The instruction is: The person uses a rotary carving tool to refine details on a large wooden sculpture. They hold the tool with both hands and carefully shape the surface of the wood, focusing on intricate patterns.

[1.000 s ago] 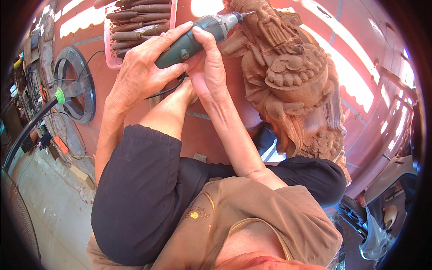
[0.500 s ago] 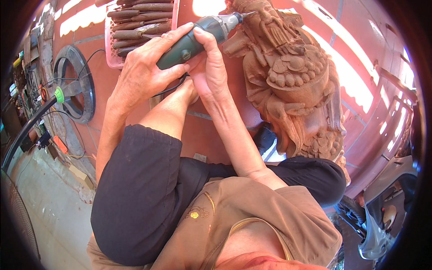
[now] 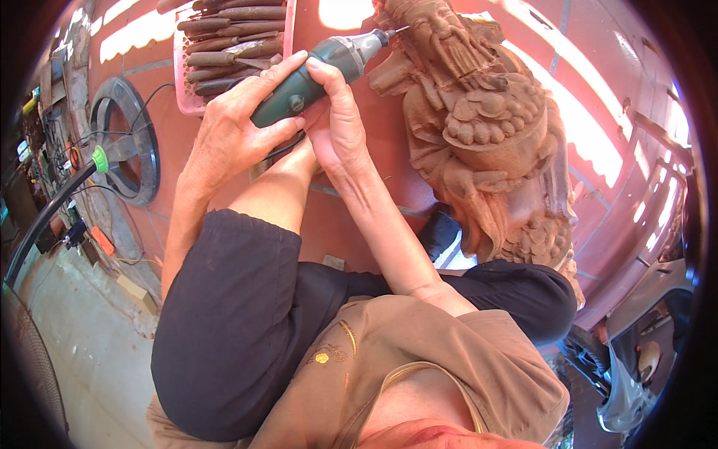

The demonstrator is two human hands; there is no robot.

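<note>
Between my two hands is a dark green rotary tool (image 3: 305, 88) with a grey nose and a thin bit, pointing up and to the right. My left hand (image 3: 239, 123) wraps the rear of its body, thumb below and fingers along the top. My right hand (image 3: 336, 123) grips it from the near side, its thumb lying along the body and the other fingers hidden underneath. The bit's tip is at the head of a brown carved wooden statue (image 3: 479, 135) of a bearded figure, by the side of the face; I cannot tell whether it touches.
A pink plastic basket (image 3: 182, 75) of wooden-handled carving tools (image 3: 239, 28) stands beyond my left hand. Left of it are a round black stand base (image 3: 149, 150) and a fan's edge (image 3: 37, 359). A cord runs from beneath the tool. My bent legs frame the near side.
The rotary tool and both hands have shifted slightly left and down. The bit has drawn back a little, and more of the statue's face shows.
</note>
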